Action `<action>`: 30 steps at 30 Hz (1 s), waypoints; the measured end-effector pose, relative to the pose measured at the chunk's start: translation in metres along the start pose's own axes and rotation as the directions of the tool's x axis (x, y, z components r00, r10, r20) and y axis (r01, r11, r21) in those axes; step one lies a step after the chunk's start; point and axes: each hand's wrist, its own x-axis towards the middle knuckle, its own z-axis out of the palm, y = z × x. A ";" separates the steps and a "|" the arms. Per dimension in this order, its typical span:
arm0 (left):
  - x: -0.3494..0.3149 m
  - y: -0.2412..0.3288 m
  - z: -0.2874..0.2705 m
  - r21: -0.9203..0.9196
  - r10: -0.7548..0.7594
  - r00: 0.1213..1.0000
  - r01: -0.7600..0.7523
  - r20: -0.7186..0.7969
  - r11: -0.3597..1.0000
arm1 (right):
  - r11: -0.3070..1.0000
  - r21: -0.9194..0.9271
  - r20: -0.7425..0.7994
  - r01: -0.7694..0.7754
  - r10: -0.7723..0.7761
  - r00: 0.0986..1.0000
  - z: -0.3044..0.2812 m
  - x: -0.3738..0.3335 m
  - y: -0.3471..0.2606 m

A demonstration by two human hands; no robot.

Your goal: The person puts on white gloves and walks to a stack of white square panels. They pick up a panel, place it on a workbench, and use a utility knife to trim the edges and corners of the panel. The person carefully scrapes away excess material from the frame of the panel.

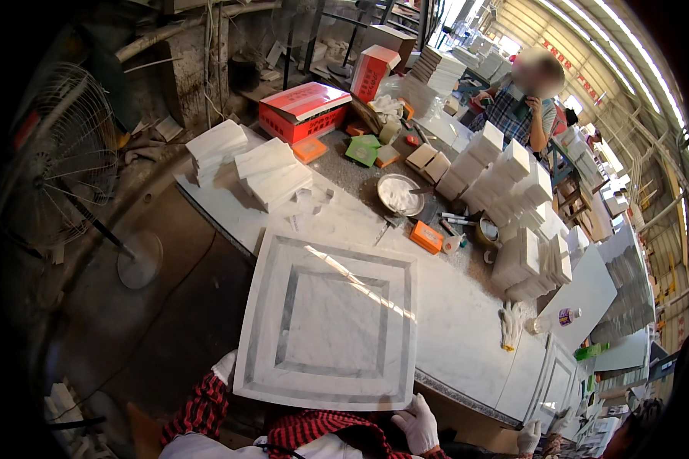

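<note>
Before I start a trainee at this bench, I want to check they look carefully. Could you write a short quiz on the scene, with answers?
1. True or false: in this view, the fan stands to the left of the panel.
2. What colour are the bands that form squares on the panel? A) red B) green C) grey
3. Fill in: the gloved hand at the panel's near right corner is the person's ____ hand.

Key: 1. True. 2. C. 3. right.
</note>
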 end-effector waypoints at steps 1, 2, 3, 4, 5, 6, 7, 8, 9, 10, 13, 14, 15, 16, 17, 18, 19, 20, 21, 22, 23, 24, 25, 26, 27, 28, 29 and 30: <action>0.002 -0.001 0.000 0.017 0.018 1.000 -0.019 0.025 1.000 | 0.921 0.356 -0.059 -0.156 0.188 0.980 0.003 -0.003 0.001; 0.002 -0.001 0.002 -0.107 -0.003 1.000 0.002 -0.010 0.994 | 0.881 0.457 -0.102 -0.125 0.191 0.976 0.000 -0.007 0.009; 0.002 -0.006 -0.019 -0.130 0.029 0.998 -0.023 0.047 0.991 | 0.864 0.474 -0.083 -0.169 0.234 0.969 -0.001 -0.008 0.014; 0.004 -0.014 -0.050 -0.154 0.064 0.993 -0.048 0.102 0.987 | 0.846 0.489 -0.062 -0.212 0.277 0.959 -0.002 -0.008 0.019; 0.011 -0.022 -0.070 -0.179 0.081 0.982 -0.050 0.170 0.983 | 0.825 0.510 -0.062 -0.243 0.317 0.947 -0.009 -0.011 0.028; 0.013 -0.023 -0.063 -0.225 0.052 0.978 -0.006 0.201 0.974 | 0.748 0.565 0.217 -0.348 0.273 0.937 -0.027 -0.010 0.047; 0.007 -0.014 -0.038 -0.265 0.020 0.974 0.042 0.228 0.963 | 0.760 0.486 0.267 -0.432 0.342 0.901 -0.023 -0.022 0.041; -0.003 -0.006 -0.019 -0.309 0.008 0.968 0.072 0.249 0.948 | 0.766 0.421 0.269 -0.486 0.406 0.873 -0.026 -0.017 0.051; -0.006 -0.005 -0.014 -0.269 0.005 0.983 0.045 0.183 0.962 | 0.766 0.351 0.266 -0.538 0.470 0.842 -0.022 -0.014 0.053; -0.008 -0.006 -0.011 -0.228 0.005 0.993 0.021 0.116 0.974 | 0.782 0.296 0.290 -0.549 0.474 0.831 -0.020 -0.012 0.053; -0.019 -0.001 -0.006 0.050 0.049 0.998 -0.048 -0.030 0.998 | 0.802 0.114 0.357 -0.587 0.518 0.777 0.008 -0.006 0.039; -0.023 -0.001 -0.007 0.255 0.099 0.994 -0.086 -0.037 0.963 | 0.795 0.118 0.444 -0.595 0.494 0.748 0.012 -0.004 0.040; -0.024 -0.003 -0.007 0.285 0.124 0.992 -0.112 -0.024 0.952 | 0.792 0.146 0.474 -0.593 0.470 0.745 0.019 -0.002 0.043; -0.026 -0.005 -0.008 0.316 0.148 0.989 -0.136 -0.013 0.939 | 0.787 0.174 0.502 -0.591 0.446 0.741 0.028 0.000 0.046; -0.026 -0.005 -0.009 0.347 0.173 0.985 -0.163 0.002 0.924 | 0.781 0.202 0.529 -0.590 0.420 0.737 0.037 0.002 0.047; -0.030 0.000 0.004 0.101 0.088 0.996 -0.089 0.020 0.991 | 0.760 0.264 0.539 -0.594 0.395 0.744 0.054 -0.001 0.031; -0.035 0.003 0.013 -0.149 0.011 0.998 -0.002 0.057 0.989 | 0.745 0.324 0.527 -0.583 0.369 0.765 0.063 -0.002 0.030; -0.034 0.003 0.019 -0.080 -0.002 0.997 -0.004 -0.071 0.997 | 0.733 0.386 0.507 -0.560 0.338 0.793 0.071 -0.004 0.030; -0.035 0.003 0.022 -0.097 0.013 0.999 -0.016 -0.038 0.995 | 0.717 0.448 0.484 -0.534 0.308 0.819 0.077 -0.007 0.029; -0.035 0.003 0.026 -0.117 0.032 0.999 -0.033 -0.005 0.993 | 0.694 0.485 0.489 -0.532 0.288 0.823 0.081 -0.011 0.025; -0.034 0.003 0.028 -0.138 0.057 0.998 -0.053 0.030 0.989 | 0.699 0.488 0.500 -0.523 0.267 0.824 0.080 -0.011 0.025; -0.033 0.004 0.026 -0.122 0.070 0.995 -0.061 0.068 0.991 | 0.703 0.492 0.509 -0.514 0.246 0.825 0.081 -0.013 0.024; -0.032 0.004 0.022 -0.105 0.080 0.991 -0.069 0.107 0.992 | 0.706 0.497 0.518 -0.504 0.225 0.825 0.081 -0.014 0.023; -0.029 0.004 0.016 -0.100 0.091 0.985 -0.077 0.148 0.992 | 0.736 0.458 0.513 -0.498 0.239 0.825 0.081 -0.016 0.023; -0.027 0.004 0.009 -0.094 0.102 0.977 -0.085 0.189 0.992 | 0.764 0.419 0.506 -0.491 0.252 0.825 0.081 -0.019 0.021; -0.024 0.004 0.007 -0.101 0.109 0.966 -0.087 0.234 0.991 | 0.789 0.380 0.493 -0.482 0.268 0.827 0.083 -0.024 0.017; -0.023 0.002 0.005 -0.090 0.090 0.977 -0.074 0.192 0.993 | 0.804 0.378 0.470 -0.459 0.260 0.843 0.084 -0.028 0.015; -0.028 0.003 0.010 -0.084 0.080 0.986 -0.068 0.146 0.994 | 0.820 0.365 0.457 -0.441 0.255 0.852 0.087 -0.030 0.013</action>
